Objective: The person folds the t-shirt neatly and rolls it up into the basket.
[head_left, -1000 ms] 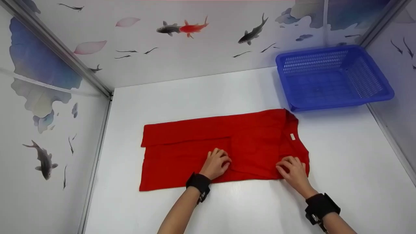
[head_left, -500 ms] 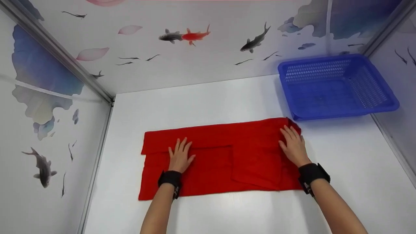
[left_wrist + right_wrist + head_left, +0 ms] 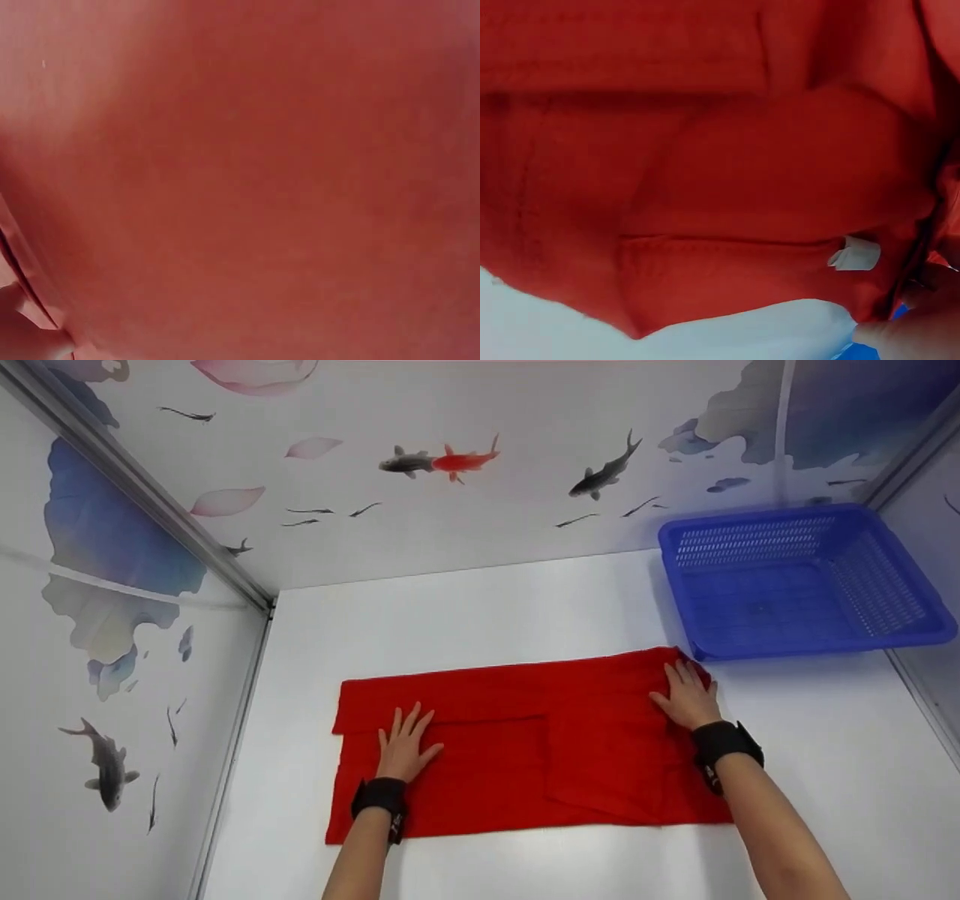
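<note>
A red shirt lies folded lengthwise into a long strip on the white table, with a sleeve folded back over its right half. My left hand rests flat on the left part, fingers spread across the folded edge. At the collar end, my right hand lies with fingers extended on the upper right corner. A white label shows inside the neckline in the right wrist view, where fingertips are at the cloth's edge. The left wrist view is filled by red cloth, with a bit of hand at its lower left.
A blue plastic basket with perforated walls stands at the back right, close to the shirt's upper right corner. White panels printed with fish and petals enclose the table at the back and sides.
My left hand has gone from pinching near the middle to lying spread farther left. My right hand has moved up from the lower collar to the upper corner, and its fingers have straightened.
</note>
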Available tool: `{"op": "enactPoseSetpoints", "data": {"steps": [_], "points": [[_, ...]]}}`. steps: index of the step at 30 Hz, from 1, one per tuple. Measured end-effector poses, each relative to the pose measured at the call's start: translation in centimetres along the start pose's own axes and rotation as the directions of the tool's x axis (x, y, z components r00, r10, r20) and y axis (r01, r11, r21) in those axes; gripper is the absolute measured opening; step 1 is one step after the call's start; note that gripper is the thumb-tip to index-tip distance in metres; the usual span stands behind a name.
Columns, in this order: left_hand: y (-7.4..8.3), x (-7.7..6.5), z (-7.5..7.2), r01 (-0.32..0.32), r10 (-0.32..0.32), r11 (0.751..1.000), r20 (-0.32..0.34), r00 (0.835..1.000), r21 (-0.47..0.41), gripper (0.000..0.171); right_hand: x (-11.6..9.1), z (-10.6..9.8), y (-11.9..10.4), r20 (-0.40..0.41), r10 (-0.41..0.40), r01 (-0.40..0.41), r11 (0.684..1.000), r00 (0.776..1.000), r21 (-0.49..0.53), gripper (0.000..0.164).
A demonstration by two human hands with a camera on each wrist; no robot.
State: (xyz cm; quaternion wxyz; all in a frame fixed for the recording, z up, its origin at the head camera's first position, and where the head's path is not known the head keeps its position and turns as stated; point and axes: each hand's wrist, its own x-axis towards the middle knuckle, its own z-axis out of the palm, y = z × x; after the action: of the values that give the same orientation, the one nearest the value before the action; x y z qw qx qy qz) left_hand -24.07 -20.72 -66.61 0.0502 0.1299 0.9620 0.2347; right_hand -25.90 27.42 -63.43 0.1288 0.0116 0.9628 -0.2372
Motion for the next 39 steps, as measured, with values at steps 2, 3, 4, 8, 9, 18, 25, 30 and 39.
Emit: {"op": "enactPoseSetpoints", "data": {"steps": [2, 3, 4, 8, 9, 18, 25, 30, 39], "points": [[0.0, 0.0, 0.1, -0.007, 0.007, 1.000, -0.007, 1.000, -0.001, 0.062, -0.3, -0.2, -0.7, 0.006, 0.032, -0.032, 0.999, 0.999, 0.014, 0.067], [0.1, 0.0, 0.1, -0.010, 0.010, 1.000, -0.009, 1.000, -0.004, 0.062, -0.6, -0.2, -1.2, 0.001, 0.047, -0.047, 0.999, 0.999, 0.018, 0.066], [0.1, 0.0, 0.1, -0.011, 0.011, 1.000, -0.010, 1.000, -0.005, 0.062, -1.0, -0.2, -1.8, -0.004, 0.062, -0.062, 0.998, 0.998, 0.025, 0.066], [0.1, -0.2, -0.1, -0.007, 0.007, 1.000, 0.009, 1.000, -0.008, 0.062, -4.1, 1.2, -4.8, -0.040, 0.105, -0.103, 0.994, 0.994, 0.038, 0.062], [0.1, -0.2, -0.3, -0.006, 0.006, 1.000, 0.017, 1.000, -0.009, 0.062, -5.2, 1.8, -5.6, -0.042, 0.115, -0.113, 0.992, 0.992, 0.047, 0.062], [-0.1, -0.9, -1.6, -0.004, 0.002, 1.000, 0.086, 0.996, 0.016, 0.065, -11.5, 7.2, -10.3, 0.081, 0.254, -0.261, 0.961, 0.964, 0.088, 0.079], [-0.7, -1.8, -1.9, 0.014, -0.015, 1.000, 0.035, 0.999, 0.019, 0.064, -8.5, 8.2, -10.1, 0.097, 0.183, -0.195, 0.972, 0.978, 0.133, 0.097], [-1.1, -3.3, -2.2, 0.079, -0.079, 0.995, -0.010, 0.997, 0.067, 0.064, -4.3, 7.4, -9.5, 0.136, 0.057, -0.077, 0.987, 0.989, 0.143, 0.098], [1.2, -4.9, -2.1, 0.117, -0.114, 0.973, -0.026, 0.993, 0.197, 0.059, 0.9, 4.5, -7.2, 0.143, -0.139, 0.129, 0.988, 0.980, 0.081, 0.100]]}}
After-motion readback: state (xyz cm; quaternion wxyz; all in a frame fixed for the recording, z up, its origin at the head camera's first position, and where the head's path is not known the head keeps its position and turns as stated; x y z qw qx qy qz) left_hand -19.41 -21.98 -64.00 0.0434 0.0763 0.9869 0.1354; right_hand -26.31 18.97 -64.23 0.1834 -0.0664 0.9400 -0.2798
